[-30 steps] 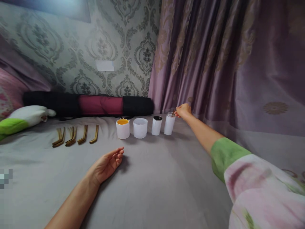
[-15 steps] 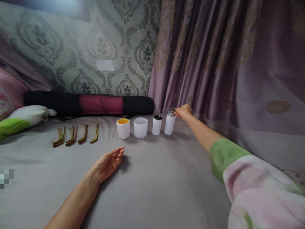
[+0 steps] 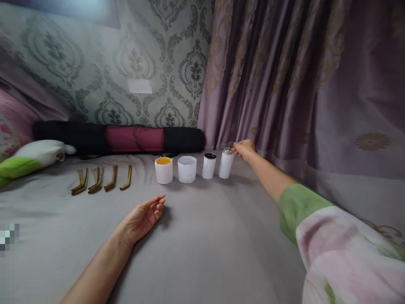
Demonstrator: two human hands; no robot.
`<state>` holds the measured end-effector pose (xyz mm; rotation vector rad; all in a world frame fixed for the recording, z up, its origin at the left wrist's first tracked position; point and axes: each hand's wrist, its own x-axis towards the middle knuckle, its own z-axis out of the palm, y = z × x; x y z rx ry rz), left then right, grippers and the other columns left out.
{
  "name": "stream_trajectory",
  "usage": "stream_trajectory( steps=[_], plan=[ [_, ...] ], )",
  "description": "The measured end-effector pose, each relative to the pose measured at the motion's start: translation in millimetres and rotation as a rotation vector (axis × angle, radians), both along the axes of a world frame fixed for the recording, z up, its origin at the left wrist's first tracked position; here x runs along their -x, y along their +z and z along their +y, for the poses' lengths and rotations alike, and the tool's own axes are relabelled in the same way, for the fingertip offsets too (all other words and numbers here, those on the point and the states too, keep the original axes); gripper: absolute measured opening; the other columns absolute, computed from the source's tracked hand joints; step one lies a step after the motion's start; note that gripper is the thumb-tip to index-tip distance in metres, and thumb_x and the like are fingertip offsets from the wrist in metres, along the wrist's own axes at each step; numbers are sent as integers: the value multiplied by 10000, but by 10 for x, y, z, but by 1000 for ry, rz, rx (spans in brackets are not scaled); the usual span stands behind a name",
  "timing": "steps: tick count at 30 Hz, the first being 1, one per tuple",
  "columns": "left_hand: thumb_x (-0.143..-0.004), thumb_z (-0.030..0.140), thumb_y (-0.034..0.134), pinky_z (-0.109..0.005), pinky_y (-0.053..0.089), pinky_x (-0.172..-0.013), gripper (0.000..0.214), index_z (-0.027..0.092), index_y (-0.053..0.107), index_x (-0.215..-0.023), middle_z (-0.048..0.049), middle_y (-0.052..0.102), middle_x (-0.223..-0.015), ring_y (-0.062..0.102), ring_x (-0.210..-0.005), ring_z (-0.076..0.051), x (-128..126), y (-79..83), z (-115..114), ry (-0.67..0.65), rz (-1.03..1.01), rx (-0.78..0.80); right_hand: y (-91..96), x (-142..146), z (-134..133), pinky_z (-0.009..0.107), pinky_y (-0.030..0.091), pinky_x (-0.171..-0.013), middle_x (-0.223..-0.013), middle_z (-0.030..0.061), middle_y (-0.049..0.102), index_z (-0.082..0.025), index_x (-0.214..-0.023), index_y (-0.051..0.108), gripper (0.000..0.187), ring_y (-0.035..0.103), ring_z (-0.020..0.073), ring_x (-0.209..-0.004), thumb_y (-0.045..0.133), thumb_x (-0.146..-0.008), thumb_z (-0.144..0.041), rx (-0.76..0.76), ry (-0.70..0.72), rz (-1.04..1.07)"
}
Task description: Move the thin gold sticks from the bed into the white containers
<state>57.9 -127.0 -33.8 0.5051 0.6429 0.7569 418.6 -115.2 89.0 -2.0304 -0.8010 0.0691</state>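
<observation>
My right hand (image 3: 244, 148) reaches far out to the rim of a tall white-wrapped glass jar (image 3: 225, 164), fingers pinched together. Something thin and dark shows at the fingertips, too small to name. Palm turned up, my left hand (image 3: 145, 217) lies on the grey sheet with loosely curled fingers and nothing in it. Beyond it stand a white-wrapped tub with a yellow inside (image 3: 164, 172), a wide white tub (image 3: 187, 170) and a narrow white-wrapped can with a dark inside (image 3: 209, 167), in a row with the jar.
On the left lie several bent gold-brown straw-like sticks (image 3: 110, 179), grouped in small bunches. A black and maroon roll (image 3: 134, 139) runs along the wall. A white and green plush (image 3: 34, 154) lies at far left, and purple curtains (image 3: 268, 76) hang at right.
My right hand stays at the jar's rim, with barely any movement. The left hand keeps its place. The whole view has shifted very slightly.
</observation>
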Motion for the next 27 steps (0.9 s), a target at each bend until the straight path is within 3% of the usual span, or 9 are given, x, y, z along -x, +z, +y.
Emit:
stream_trajectory(
  steps=[10,20,27],
  plan=[
    [-744,47,479,-165,464,-474,176,75,548,-904,-52,543,-731,511,-561,-61,11,-23,5,10,-33,-15,15,-146,14,129,303,-288,-631,65,640,-100,-694,577,181,445,30,-323,482,-768,-234,-49,87,116],
    [-749,63,478,-169,458,-492,185,99,546,-917,-46,556,-749,522,-569,-56,-30,49,-33,62,-14,17,36,-259,-25,117,289,-288,-635,47,646,-104,-701,573,123,437,18,-322,515,-740,-206,-95,161,257],
    [-736,99,521,-169,448,-496,165,88,554,-898,-38,554,-729,522,-574,-60,-45,68,-36,73,-27,10,-30,-217,-313,126,316,-305,-758,67,641,-143,-741,559,129,451,17,-358,463,-761,-227,-158,179,337]
  ],
)
